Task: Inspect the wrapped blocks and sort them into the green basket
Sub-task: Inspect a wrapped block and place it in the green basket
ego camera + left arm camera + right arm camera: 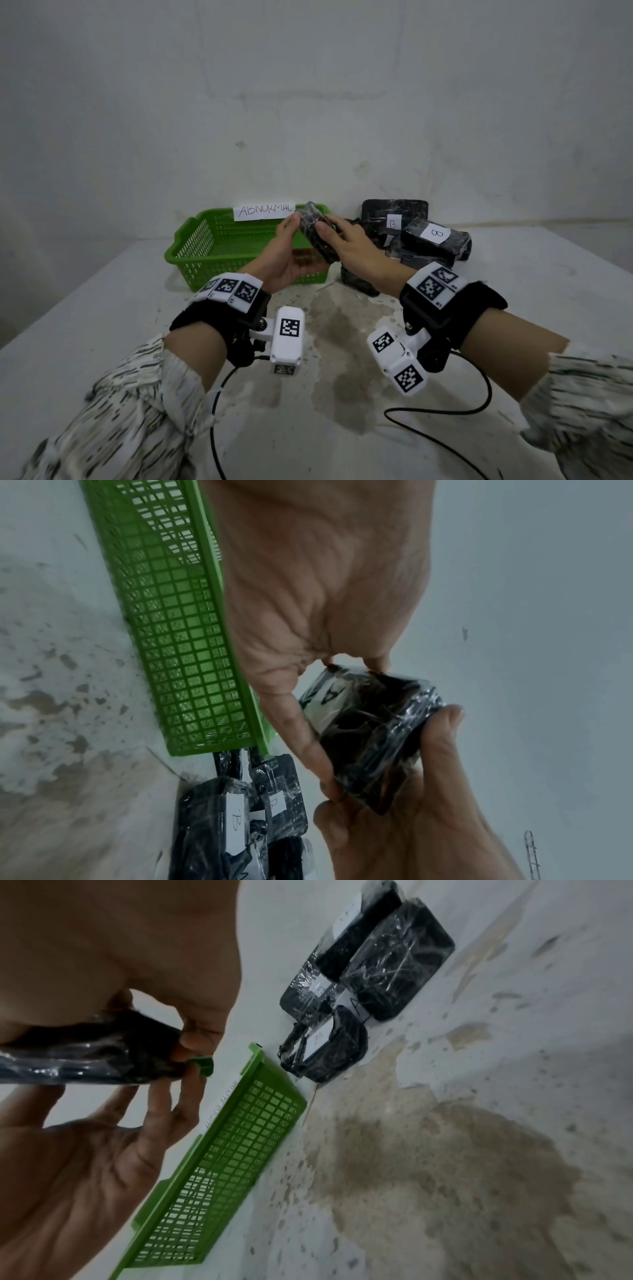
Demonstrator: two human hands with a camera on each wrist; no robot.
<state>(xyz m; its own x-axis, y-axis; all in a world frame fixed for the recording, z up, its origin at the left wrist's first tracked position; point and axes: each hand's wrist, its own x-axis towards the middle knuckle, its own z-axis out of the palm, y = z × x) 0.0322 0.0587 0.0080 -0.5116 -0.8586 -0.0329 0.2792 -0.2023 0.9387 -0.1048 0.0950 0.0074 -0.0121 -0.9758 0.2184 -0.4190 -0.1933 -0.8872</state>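
Note:
Both hands hold one black block [317, 233] wrapped in clear film, lifted and tilted above the right end of the green mesh basket [202, 246]. My left hand [291, 240] grips its left side; my right hand [337, 236] grips its right side with the thumb on its near face. In the left wrist view the block [369, 731] shows a white label with the letter A. In the right wrist view the block [89, 1053] is seen edge-on between the fingers. The basket [219, 1164] bears a paper label reading ABNORMAL [265, 209].
A pile of several more wrapped black blocks [421, 236], some with white B labels, lies right of the basket against the wall. One block [358, 284] lies near the basket's front right corner. The white table has a stained patch [342, 342]. Black cables trail at the front.

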